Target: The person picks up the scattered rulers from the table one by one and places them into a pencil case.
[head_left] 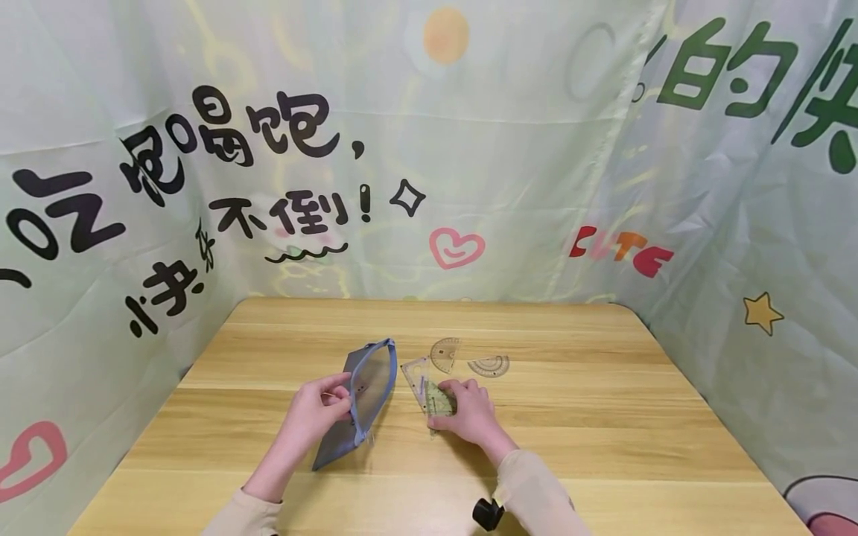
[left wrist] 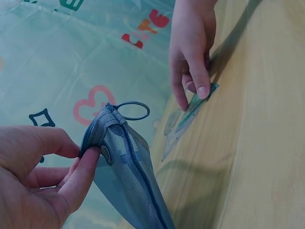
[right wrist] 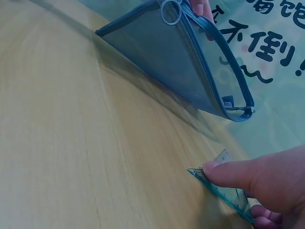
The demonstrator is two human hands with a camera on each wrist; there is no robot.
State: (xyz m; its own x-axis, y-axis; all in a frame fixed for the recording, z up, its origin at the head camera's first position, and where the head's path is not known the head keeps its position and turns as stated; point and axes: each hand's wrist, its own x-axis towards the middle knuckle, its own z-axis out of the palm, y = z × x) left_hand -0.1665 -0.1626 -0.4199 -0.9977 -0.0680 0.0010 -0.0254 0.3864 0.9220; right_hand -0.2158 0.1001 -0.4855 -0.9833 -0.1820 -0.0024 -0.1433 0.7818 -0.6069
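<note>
My left hand (head_left: pixel 316 406) pinches the edge of a blue-grey mesh zip pouch (left wrist: pixel 131 167) between thumb and fingers. The pouch stands tilted with its zipped mouth spread apart, and a ring pull (right wrist: pixel 171 13) hangs at one end of the zip. To the right of it, my right hand (head_left: pixel 474 414) grips a green see-through set square (head_left: pixel 439 402) by its edges, low over the table. A clear set square (head_left: pixel 415 370) lies partly beneath the green one. Beyond them are two clear protractors (head_left: pixel 445 355), one half-round piece (head_left: pixel 491 365) further right.
The wooden table (head_left: pixel 268 350) fills the area under both hands. Hanging cloth (head_left: pixel 523 186) with printed lettering encloses its back and sides. A small black object (head_left: pixel 487 514) sits by the right sleeve at the near edge.
</note>
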